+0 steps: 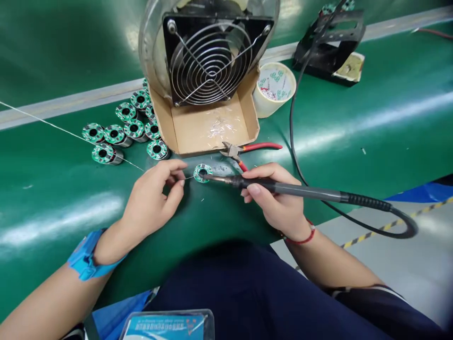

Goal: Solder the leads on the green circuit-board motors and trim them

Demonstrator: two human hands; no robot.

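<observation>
My right hand (278, 196) is closed around the grip of a soldering iron (304, 190). The iron's tip meets a small round green circuit board (203, 173), ring-shaped with a dark hole in its middle. From the left, my left hand (154, 196) pinches a thin solder wire (189, 178) between thumb and fingertips, its end at the board's left edge. That wire trails back over the wrist side toward the upper left. Red-handled side cutters (233, 151) lie just behind the board, partly hidden by my right hand.
A fan (212, 71) stands in a cardboard tray (208, 130) holding wire clippings. Several motors with round boards (113, 134) cluster left of it. Right are a tape roll (265, 106) and an iron stand with sponge (348, 68). The iron's cable (293, 127) loops across the green bench.
</observation>
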